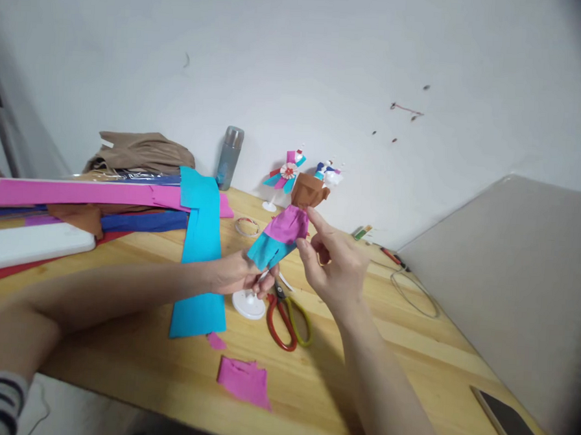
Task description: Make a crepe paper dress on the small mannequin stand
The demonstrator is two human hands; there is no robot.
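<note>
A paper figure [287, 225] with a brown top, a pink middle and a blue lower part is tilted above the table, on a stand with a round white base [248, 304]. My left hand [248, 277] is closed around the stand's stem, just under the blue paper. At the figure's right side, my right hand [334, 255] has its index finger and thumb apart, their tips by the pink and brown paper. Scissors [288, 318] with one red and one yellow handle lie below the hands. A long blue paper strip [202, 245] passes under my left forearm.
Pink paper scraps [245, 382] lie near the front edge. Paper sheets [87, 197] and a white device [33, 246] are at left. A bottle [230, 157] and a paper decoration [286, 172] stand by the wall. A phone [511, 424] and a wire [413, 295] are at right.
</note>
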